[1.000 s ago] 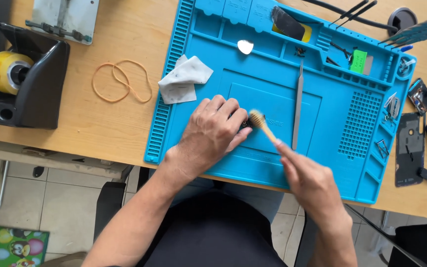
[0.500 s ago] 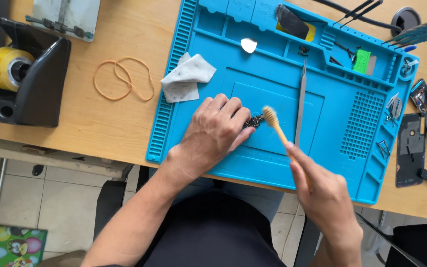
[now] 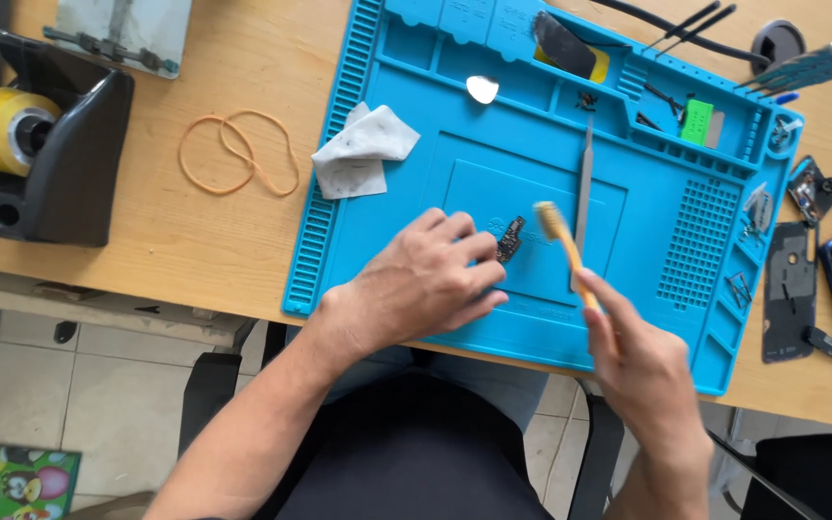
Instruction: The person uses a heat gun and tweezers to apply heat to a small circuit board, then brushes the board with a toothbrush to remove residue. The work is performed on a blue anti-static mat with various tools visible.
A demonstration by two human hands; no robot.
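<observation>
Head cam looking down: my left hand [image 3: 426,289] lies flat on the blue mat [image 3: 532,125], fingers spread, fingertips pinning a small dark circuit board [image 3: 509,240] near the mat's middle. My right hand [image 3: 642,371] has its fingers pinched round a brush [image 3: 562,247], bristles up just beside the board. Tweezers [image 3: 582,197] lie next to it, a wipe [image 3: 360,151] toward the mat's left edge.

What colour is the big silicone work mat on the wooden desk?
Bright blue silicone work mat, seen clearly in the head view.
</observation>
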